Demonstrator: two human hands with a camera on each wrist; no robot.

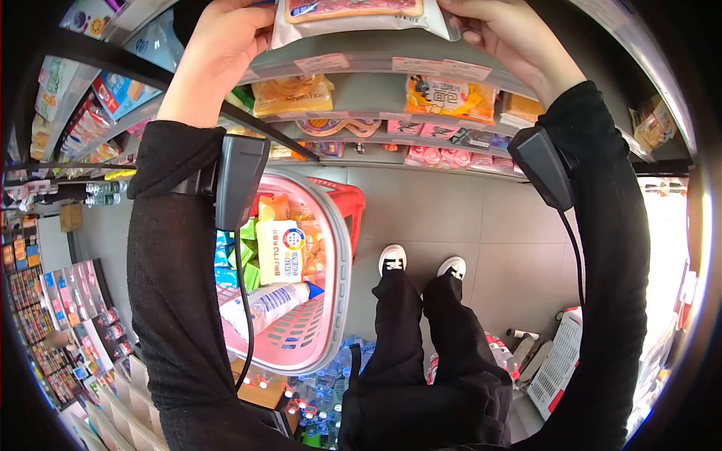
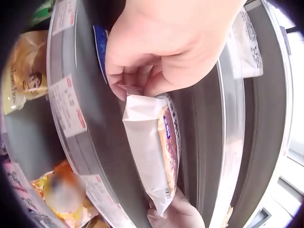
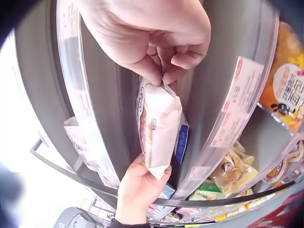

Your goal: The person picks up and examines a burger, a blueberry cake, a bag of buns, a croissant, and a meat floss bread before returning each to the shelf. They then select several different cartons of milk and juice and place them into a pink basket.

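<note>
Sealed bread packet [image 1: 353, 15] held up at the front edge of the top shelf [image 1: 376, 64], stretched crosswise between both hands. Left hand [image 1: 222, 49] pinching one crimped end seam between thumb and curled fingertips [image 2: 124, 78]; right hand [image 1: 511, 37] pinching the opposite seam the same way, fingers [image 3: 187, 59] folded tight on the flap. Nothing else in either hand. Wrapper white and glossy, puffed with air, printed label on one face, a reddish-brown filled slice showing through. Probably very light, soft and easily squashed; film likely slippery, so the flat end seals look like the safest hold, as now, rather than the padded middle. Hard squeezing would probably dent the bread or burst the seal. Price tags [image 1: 323, 62] along the shelf rail just beneath. Lower shelves stocked with yellow and orange snack bags [image 1: 447, 96]. Pink shopping basket [image 1: 335, 225] below the left forearm, already carrying a Brutto box [image 1: 280, 252], a bottle [image 1: 274, 304] and other packets.
</note>
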